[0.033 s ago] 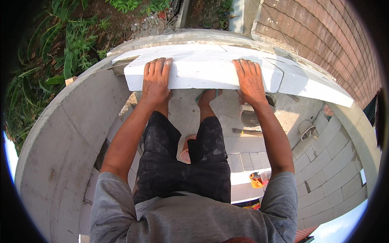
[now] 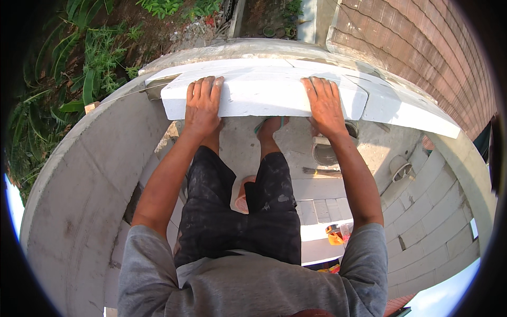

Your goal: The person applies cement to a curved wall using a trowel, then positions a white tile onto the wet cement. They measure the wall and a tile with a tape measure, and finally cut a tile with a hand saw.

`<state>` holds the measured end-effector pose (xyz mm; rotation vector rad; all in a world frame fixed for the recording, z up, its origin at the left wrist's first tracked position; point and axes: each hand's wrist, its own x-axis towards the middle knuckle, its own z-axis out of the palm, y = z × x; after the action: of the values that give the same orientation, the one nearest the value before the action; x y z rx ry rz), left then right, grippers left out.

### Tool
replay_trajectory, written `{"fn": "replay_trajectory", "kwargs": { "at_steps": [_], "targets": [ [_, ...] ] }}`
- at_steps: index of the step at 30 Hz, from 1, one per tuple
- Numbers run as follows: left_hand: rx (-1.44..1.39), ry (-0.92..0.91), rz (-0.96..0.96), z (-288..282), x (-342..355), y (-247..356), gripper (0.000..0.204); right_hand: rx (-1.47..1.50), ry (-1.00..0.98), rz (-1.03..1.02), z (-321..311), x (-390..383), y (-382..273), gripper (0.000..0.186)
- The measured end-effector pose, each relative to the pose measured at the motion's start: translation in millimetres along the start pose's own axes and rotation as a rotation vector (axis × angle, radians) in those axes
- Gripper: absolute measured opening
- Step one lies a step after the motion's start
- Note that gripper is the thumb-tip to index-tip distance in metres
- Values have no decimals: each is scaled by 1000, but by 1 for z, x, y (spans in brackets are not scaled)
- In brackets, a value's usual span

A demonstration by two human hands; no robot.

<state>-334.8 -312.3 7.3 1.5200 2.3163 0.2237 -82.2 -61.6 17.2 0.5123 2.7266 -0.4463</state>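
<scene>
A long white aerated concrete block [image 2: 264, 100] lies on top of the wall in front of me, its near face toward me. My left hand [image 2: 203, 103] grips it near its left end, fingers laid over the upper edge. Toward the right end, my right hand [image 2: 324, 100] holds it the same way, fingers close together and pointing away. Both thumbs are mostly hidden. Another white block [image 2: 406, 112] sits right beside it, with a thin dark joint between them. A thin string [image 2: 124, 95] runs along the wall top at the left.
A grey wall [image 2: 84, 174] curves along the left, and a block wall [image 2: 430, 211] stands on the right. Below are a reddish bucket [image 2: 242, 201], a dark bucket [image 2: 324, 153], a brush-like bundle [image 2: 322, 171] and a round grey container [image 2: 400, 168]. A tiled roof [image 2: 417, 47] lies beyond.
</scene>
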Motion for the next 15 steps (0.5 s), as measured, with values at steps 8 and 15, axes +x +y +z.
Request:
{"fn": "replay_trajectory", "kwargs": {
  "at_steps": [8, 15],
  "targets": [
    [102, -35, -2, 6, -3, 2, 104, 195, 119, 131, -31, -31, -1, 95],
    [76, -52, -23, 5, 0, 10, 110, 297, 669, 826, 10, -73, 43, 67]
  ]
}}
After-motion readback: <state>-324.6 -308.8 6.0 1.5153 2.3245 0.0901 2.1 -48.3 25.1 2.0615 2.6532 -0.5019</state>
